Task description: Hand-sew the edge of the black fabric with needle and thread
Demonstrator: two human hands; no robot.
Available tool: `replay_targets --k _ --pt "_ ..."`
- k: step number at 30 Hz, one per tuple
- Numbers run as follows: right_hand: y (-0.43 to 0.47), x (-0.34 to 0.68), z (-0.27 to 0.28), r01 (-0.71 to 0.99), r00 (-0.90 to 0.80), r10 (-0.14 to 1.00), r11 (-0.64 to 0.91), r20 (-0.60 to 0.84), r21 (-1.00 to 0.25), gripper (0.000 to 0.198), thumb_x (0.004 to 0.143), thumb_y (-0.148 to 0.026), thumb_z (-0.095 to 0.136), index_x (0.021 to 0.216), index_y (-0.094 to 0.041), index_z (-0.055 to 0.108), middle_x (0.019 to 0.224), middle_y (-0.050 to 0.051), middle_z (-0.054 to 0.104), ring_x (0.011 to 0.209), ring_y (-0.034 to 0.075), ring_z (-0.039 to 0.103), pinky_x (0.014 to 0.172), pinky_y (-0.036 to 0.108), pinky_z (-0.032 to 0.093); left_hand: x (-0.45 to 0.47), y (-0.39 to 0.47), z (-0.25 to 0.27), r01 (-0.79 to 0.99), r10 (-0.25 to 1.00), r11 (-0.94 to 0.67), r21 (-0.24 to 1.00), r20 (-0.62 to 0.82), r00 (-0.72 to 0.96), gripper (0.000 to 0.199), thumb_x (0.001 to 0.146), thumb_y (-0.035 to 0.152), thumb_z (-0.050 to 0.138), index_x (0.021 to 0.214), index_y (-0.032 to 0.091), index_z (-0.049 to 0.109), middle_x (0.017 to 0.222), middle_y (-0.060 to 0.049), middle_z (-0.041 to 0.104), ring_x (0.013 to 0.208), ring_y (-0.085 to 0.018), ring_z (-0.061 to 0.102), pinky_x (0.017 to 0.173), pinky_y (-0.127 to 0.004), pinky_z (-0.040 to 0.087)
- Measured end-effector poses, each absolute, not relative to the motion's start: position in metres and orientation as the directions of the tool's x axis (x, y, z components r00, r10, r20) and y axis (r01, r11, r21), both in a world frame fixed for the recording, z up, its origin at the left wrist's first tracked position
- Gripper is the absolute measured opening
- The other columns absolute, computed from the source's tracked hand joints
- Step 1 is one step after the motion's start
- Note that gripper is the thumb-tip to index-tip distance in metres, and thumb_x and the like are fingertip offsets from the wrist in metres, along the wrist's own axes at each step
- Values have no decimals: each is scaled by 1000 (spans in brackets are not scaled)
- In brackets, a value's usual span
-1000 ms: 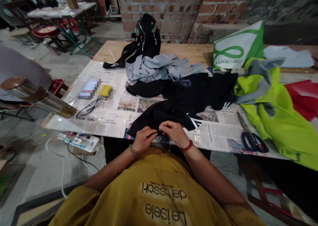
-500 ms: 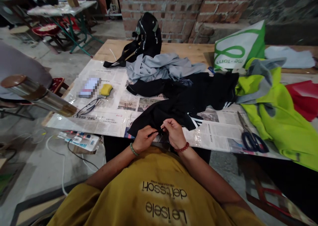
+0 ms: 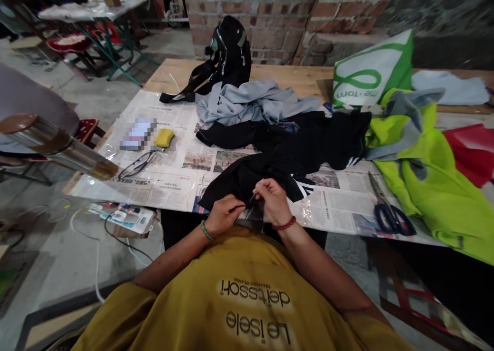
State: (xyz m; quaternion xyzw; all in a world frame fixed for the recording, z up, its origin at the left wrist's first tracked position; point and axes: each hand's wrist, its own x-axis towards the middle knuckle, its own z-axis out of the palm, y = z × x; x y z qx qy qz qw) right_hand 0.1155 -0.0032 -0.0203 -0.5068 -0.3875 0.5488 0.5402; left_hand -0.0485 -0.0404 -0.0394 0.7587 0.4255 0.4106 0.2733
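At the table's front edge, my left hand (image 3: 225,215) pinches the edge of a black garment (image 3: 247,173) with white stripes. My right hand (image 3: 273,200) is just to the right, thumb and forefinger closed on a thin needle (image 3: 252,199) that slants down toward the left fingertips. Any thread is too fine to make out. The garment spreads away to the right across the newspaper-covered table (image 3: 162,186). Scissors (image 3: 389,209) with dark handles lie to the right of my right hand.
A steel flask (image 3: 57,145), glasses (image 3: 136,165), a phone (image 3: 138,134) and a yellow sponge-like block (image 3: 164,138) are on the left. Behind lie grey cloth (image 3: 250,104) and a black bag (image 3: 231,52). Lime-green clothing (image 3: 436,186) and a green-white bag (image 3: 372,73) stand right.
My right hand has risen slightly up and to the right, away from the left fingertips, and more of the needle shows. The left hand keeps its pinch on the garment.
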Motion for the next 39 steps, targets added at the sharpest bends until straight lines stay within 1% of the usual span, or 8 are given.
replay_targets --k 3,7,11,15,21,30,35,39 --pt "8 126 -13 -242 100 983 -125 -152 -962 21 66 -32 66 71 -18 52 62 -4 59 47 5 50 46 18 38 -51 -39 -37 392 874 -472 789 360 327 12 83 21 57 83 16 68 71 -3 62 67 -11 57 61 -21 45" --pt "14 134 0 -277 -102 970 -239 -219 -931 27 69 -39 67 80 -19 51 73 -1 66 52 10 61 39 17 37 -52 -36 -32 363 912 -390 846 300 281 14 80 22 60 90 17 68 78 -4 64 70 -11 58 64 -22 46" --pt "24 138 8 -397 -193 959 -272 -210 -877 31 69 -40 69 82 -22 48 73 -2 66 71 16 67 51 23 51 -53 -34 -29 381 940 -327 865 259 221 17 76 21 63 92 17 67 78 -3 65 71 -12 58 64 -23 46" --pt "45 146 14 -392 -34 997 -73 -65 -917 28 74 -40 66 82 -23 46 71 -5 66 71 14 68 63 27 56 -54 -34 -29 401 955 -290 869 238 174 14 75 19 63 89 17 67 78 -3 65 72 -13 58 64 -23 46" --pt "72 167 23 -243 173 969 213 174 -946 22 80 -38 59 85 -23 45 71 -5 65 68 13 68 64 27 56 -56 -34 -33 387 957 -286 876 243 157 13 75 17 62 87 17 67 78 -2 64 70 -11 58 63 -21 45" --pt "79 179 27 -134 210 944 286 255 -949 18 82 -37 55 86 -23 47 71 -4 64 64 11 66 60 25 55 -58 -33 -39 354 960 -279 893 245 139 9 75 21 63 80 15 66 69 0 59 59 -8 50 54 -20 38" --pt "56 158 12 138 -67 979 198 190 -970 14 80 -31 54 87 -19 58 66 -2 63 47 8 56 44 18 44 -57 -32 -36 320 962 -270 908 238 135 9 76 23 62 78 15 66 68 0 59 60 -9 51 56 -20 39" --pt "38 140 1 425 -449 862 438 235 -792 16 81 -18 50 85 -18 65 76 3 65 61 10 59 58 22 47 -57 -32 -35 317 965 -257 913 227 131 10 77 24 61 78 15 66 69 -1 59 62 -10 52 57 -21 39"
